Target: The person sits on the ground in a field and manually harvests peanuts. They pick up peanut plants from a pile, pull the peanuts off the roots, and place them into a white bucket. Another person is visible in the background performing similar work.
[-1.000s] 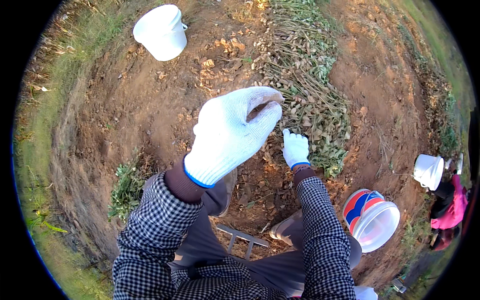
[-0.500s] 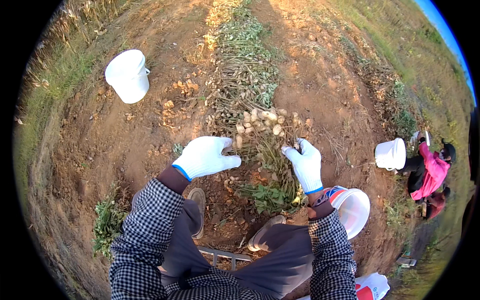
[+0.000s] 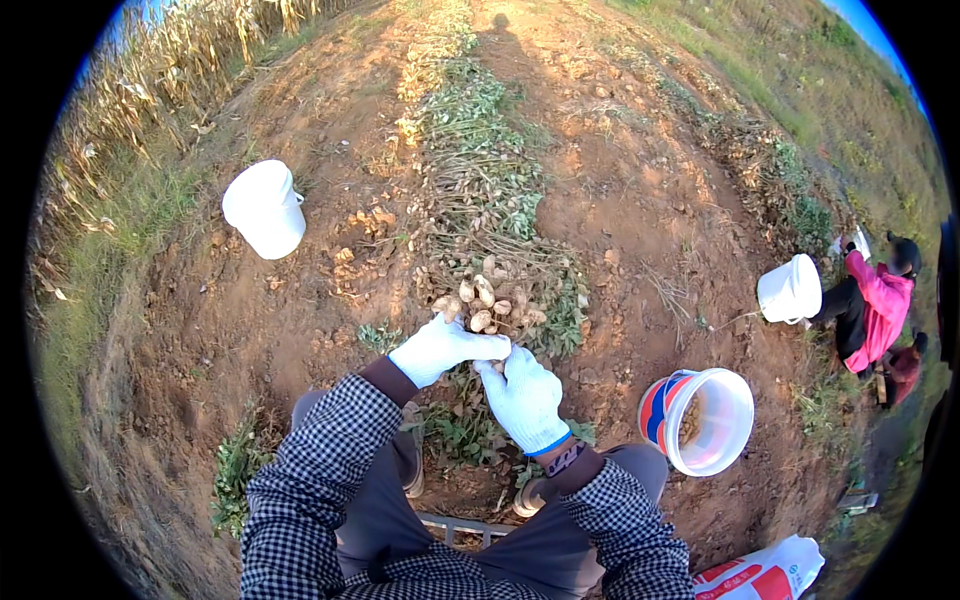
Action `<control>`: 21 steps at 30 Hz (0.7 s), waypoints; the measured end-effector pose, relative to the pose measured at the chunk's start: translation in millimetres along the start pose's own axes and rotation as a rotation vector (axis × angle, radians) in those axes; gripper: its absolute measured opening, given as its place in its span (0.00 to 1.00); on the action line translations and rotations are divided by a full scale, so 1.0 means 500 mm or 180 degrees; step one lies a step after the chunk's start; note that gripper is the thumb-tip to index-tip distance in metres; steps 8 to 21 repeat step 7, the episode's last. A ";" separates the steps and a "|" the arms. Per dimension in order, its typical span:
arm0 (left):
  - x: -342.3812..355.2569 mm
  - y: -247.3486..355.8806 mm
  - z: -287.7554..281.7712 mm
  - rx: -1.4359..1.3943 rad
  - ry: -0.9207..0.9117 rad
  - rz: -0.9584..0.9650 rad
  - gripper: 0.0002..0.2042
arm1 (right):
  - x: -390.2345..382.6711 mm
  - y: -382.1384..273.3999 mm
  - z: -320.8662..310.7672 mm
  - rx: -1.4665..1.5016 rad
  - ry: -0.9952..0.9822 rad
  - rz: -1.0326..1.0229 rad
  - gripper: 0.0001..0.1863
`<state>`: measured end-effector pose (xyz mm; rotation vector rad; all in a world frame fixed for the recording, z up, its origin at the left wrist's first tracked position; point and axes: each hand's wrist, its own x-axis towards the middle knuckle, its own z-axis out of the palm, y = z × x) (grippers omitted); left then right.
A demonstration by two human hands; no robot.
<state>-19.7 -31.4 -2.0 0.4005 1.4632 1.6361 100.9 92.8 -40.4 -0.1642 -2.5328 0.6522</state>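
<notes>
A peanut plant with a cluster of pale, soil-dusted peanuts is between my gloved hands, pods facing away from me. My left hand, in a white knit glove, is closed at the near left side of the cluster, thumb stretched to the right. Just below and to the right, my right hand is closed round the plant's stems, its fingertips meeting the left thumb. Green peanut leaves show beneath my hands. The gloves hide much of the gripped stems.
A row of pulled peanut plants runs ahead. A white bucket stands left; an orange-and-blue bucket with some contents is right. Beyond are another white bucket and a seated person in pink. A red-white sack lies lower right.
My hands have come together from far apart, the right moving left and nearer me. The peanut cluster now sits closer to my left hand. The view has tilted up slightly.
</notes>
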 end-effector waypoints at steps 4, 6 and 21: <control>0.013 -0.010 0.014 0.0461 0.0083 -0.0285 0.16 | 0.000 -0.010 -0.009 -0.0383 -0.0377 0.0090 0.18; 0.019 -0.017 0.020 0.0662 0.0362 -0.0258 0.17 | -0.003 0.006 -0.006 0.0024 -0.0561 0.0022 0.18; 0.023 -0.022 0.023 0.0750 0.0492 -0.0240 0.17 | -0.006 0.020 -0.003 0.0215 -0.0657 -0.0012 0.18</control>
